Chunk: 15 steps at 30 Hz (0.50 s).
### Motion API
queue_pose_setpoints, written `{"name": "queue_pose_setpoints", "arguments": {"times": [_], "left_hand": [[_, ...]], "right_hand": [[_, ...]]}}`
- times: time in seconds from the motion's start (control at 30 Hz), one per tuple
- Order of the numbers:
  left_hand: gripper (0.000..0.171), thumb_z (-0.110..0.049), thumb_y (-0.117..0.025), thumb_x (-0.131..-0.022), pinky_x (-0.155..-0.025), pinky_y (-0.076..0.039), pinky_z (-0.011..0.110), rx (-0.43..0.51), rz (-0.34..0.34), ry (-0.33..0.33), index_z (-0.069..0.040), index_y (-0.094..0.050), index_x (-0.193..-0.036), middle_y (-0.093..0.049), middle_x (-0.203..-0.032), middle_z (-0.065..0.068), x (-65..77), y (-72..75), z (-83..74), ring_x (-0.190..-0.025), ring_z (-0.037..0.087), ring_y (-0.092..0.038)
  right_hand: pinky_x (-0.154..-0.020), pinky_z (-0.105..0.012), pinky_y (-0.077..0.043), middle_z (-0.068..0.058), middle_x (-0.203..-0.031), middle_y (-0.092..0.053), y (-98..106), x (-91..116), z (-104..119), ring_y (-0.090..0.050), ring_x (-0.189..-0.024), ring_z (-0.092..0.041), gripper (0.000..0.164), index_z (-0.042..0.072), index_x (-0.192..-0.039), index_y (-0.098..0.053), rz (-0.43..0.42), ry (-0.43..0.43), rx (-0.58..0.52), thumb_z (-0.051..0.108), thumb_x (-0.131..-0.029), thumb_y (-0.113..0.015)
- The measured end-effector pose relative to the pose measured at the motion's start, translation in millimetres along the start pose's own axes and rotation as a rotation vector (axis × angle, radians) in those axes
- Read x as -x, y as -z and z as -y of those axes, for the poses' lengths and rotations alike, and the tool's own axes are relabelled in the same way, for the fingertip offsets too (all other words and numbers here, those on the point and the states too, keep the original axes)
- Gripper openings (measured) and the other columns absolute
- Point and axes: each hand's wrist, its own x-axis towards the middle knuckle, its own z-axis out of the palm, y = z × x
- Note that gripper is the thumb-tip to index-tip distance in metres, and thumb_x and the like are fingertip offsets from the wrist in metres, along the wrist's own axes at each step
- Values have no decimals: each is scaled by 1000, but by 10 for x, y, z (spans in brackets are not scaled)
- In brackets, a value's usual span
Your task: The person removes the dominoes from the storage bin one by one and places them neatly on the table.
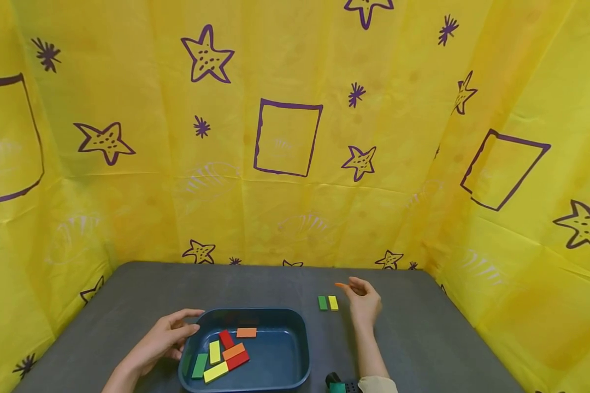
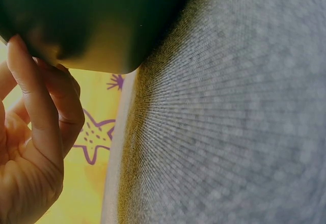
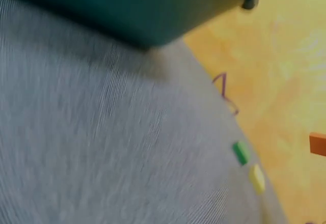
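My left hand (image 1: 159, 335) grips the left rim of a dark blue rectangular tub (image 1: 275, 357), thumb at the edge and other fingers against the outer wall. In the left wrist view some of those fingers are hidden behind the tub wall. Above the table to the tub's right, my right hand (image 1: 365, 307) pinches an orange block (image 1: 341, 285) between thumb and fingertips. Just left of that hand, a green block (image 1: 322, 303) and a yellow block (image 1: 333, 303) lie side by side on the table, a narrow gap between them.
Inside the tub's left half lie several blocks: red (image 1: 238, 359), orange (image 1: 246, 332), yellow (image 1: 214, 352) and green (image 1: 199, 365). A dark grey cloth covers the table (image 1: 423, 338). Yellow curtains (image 1: 295, 218) enclose the back and sides. A black and green object (image 1: 337, 385) is near the right forearm.
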Motion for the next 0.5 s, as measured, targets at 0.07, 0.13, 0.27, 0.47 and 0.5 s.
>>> {"name": "queue_pose_setpoints", "arguments": {"times": [0.07,0.13,0.27,0.47,0.5], "left_hand": [[61,-34,-59,-99,-51,-48,22,-3,2,1,1,-41,-146,-53,-75,0,-1,1,5,-58,9,-49],[61,-34,-59,-98,-51,-48,22,-4,2,5,1,-41,-146,-53,-74,0,-3,-4,12,-58,9,-49],[61,-34,-59,-98,-50,-48,22,-8,-3,6,1,-41,-145,-53,-74,0,-7,-7,17,-58,9,-49],[61,-34,-59,-98,-50,-48,21,-8,0,5,0,-41,-146,-54,-75,0,-11,3,8,-57,9,-50],[61,-34,-59,-99,-50,-48,21,-6,1,5,0,-41,-146,-54,-75,0,-11,5,6,-57,9,-50]], "right_hand": [[-64,-10,-48,-16,-100,-75,7,-9,-71,-62,-74,4,23,5,-101,-76,-22,5,34,10,-80,-81],[-62,-11,-47,-17,-98,-75,15,-17,-133,-65,-75,-2,20,4,-100,-76,-38,10,70,7,-80,-81],[-61,-12,-46,-18,-95,-75,9,-23,-243,-67,-76,-10,19,3,-97,-76,-44,10,119,4,-79,-80],[-60,-13,-46,-18,-92,-75,-4,-19,-358,-64,-74,-10,19,3,-95,-76,-46,-1,135,3,-77,-81],[-60,-14,-46,-19,-92,-75,-6,-20,-366,-65,-73,-11,19,3,-95,-76,-45,7,145,3,-77,-81]]}}
